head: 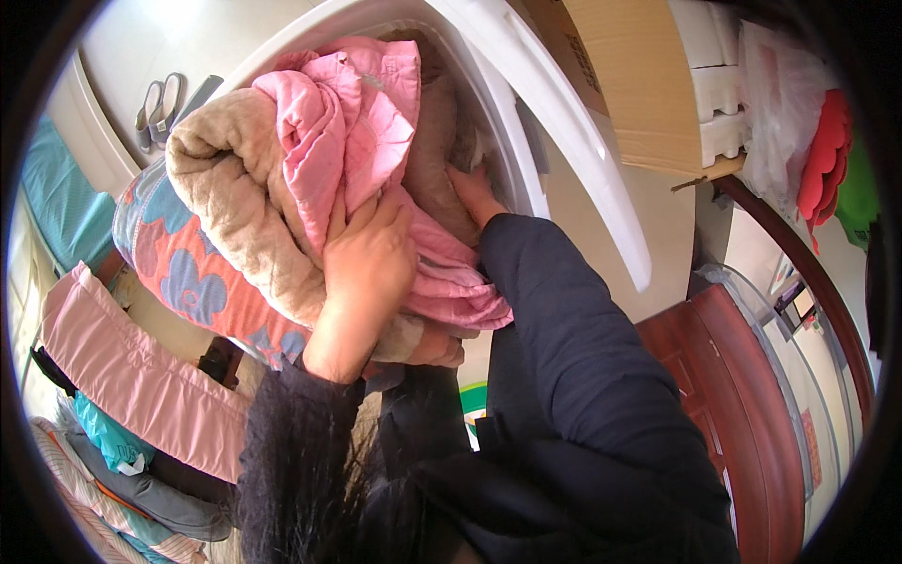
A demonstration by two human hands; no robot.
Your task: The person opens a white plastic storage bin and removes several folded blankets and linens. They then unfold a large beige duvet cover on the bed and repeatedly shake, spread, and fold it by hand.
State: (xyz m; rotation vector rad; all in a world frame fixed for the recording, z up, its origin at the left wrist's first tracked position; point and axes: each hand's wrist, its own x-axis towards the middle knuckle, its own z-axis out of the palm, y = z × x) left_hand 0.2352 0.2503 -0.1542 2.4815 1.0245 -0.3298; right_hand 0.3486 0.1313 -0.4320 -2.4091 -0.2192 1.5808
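My left hand point(370, 250) presses on a pink quilted cloth point(373, 134), its fingertips sunk in the folds. Under and beside that cloth lies a thick beige plush blanket point(239, 183), rolled over itself. Below them, a padded textile with blue flowers on orange point(190, 282) bulges over the edge of a white plastic bin point(486, 63). My right hand point(476, 190) reaches inside the bin at its right side, against a brown plush blanket point(433, 127); its fingertips are partly hidden, so its hold cannot be told.
A white curved plastic lid or rim point(578, 134) juts out at the right, beside a cardboard box point(641, 84). Grey slippers point(162, 109) lie on the floor beyond. Pink fabric point(141, 374) and a teal bag point(109, 430) are at the left. A dark red wooden cabinet point(733, 402) stands at the right.
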